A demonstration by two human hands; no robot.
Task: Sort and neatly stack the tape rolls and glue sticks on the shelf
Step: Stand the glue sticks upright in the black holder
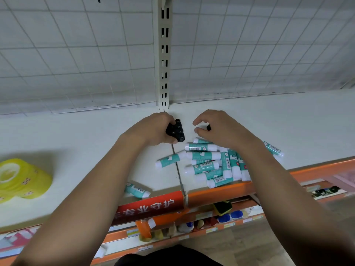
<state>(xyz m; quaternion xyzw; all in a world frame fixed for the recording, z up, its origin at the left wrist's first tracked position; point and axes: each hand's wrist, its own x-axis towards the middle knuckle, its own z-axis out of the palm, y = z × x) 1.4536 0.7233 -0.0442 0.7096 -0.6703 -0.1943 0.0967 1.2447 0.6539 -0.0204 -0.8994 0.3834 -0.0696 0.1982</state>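
On the white shelf [76, 135], my left hand [153, 129] grips a bundle of several glue sticks [175, 131], their black ends facing me, near the back upright. My right hand [217, 127] is curled around one glue stick; only its black end [208, 127] shows. Below my right hand lies a loose pile of teal-and-white glue sticks [209, 164]. One more glue stick [137, 191] lies near the front edge, another [273, 148] to the right of my right wrist. A stack of yellow tape rolls [23, 177] stands at the far left.
A white wire-grid back panel [96, 64] and a slotted upright post [164, 54] close the back of the shelf. An orange front rail with a red label strip [149, 206] edges it. Lower shelves with mixed goods [222, 214] show beneath.
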